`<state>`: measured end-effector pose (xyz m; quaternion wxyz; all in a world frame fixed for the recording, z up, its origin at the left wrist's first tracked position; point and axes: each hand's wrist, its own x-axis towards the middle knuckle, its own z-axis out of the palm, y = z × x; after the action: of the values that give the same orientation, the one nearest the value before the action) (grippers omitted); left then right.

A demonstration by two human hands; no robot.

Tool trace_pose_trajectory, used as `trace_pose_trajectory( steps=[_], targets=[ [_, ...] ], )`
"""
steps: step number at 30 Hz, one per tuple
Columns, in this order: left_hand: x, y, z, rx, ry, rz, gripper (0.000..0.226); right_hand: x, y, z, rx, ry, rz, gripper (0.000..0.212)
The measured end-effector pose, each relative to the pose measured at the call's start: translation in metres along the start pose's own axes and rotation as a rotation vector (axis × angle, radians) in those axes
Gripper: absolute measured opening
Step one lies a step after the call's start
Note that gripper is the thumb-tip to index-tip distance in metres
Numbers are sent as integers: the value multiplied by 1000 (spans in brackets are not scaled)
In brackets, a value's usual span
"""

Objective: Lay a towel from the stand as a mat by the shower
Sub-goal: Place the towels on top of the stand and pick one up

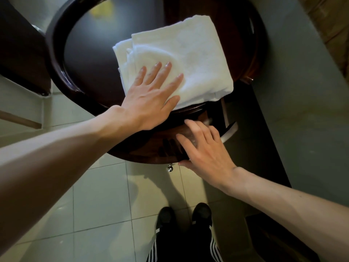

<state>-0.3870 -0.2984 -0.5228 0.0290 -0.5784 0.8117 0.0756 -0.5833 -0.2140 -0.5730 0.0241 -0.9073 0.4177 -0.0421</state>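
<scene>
Pale tiled floor (98, 195) fills the lower left. Across it the bare left forearm reaches up to the left hand (151, 99), which lies flat with its fingers straight and spread. The palm and fingers press on the near left corner of the folded white towel (188, 53), and the heel of the hand lies over the front rim of the tray.

The towel lies on the round top tray (56, 53) of a dark glossy wooden stand, toward the tray's right side, with its near edge hanging slightly over the rim. Below the tray is the stand's lower shelf (143, 146), and a small metal knob (170, 168) shows under its front edge.

The right hand (205, 154) is over this shelf, fingers loosely extended and gripping nothing, thumb at the shelf's rim. Whether the fingertips touch the wood cannot be told. Black shoes (201, 210) and striped trousers (183, 246) show below.
</scene>
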Motion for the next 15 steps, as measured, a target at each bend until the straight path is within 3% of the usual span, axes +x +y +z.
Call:
trace_pose_trajectory(
  steps=[10,15],
  targets=[
    [0,-2,2,0,22,12,57,-3,-15,-2,201,63,134,22],
    [1,-2,3,-1,32,13,59,-18,-36,7,384,-96,228,35]
  ],
)
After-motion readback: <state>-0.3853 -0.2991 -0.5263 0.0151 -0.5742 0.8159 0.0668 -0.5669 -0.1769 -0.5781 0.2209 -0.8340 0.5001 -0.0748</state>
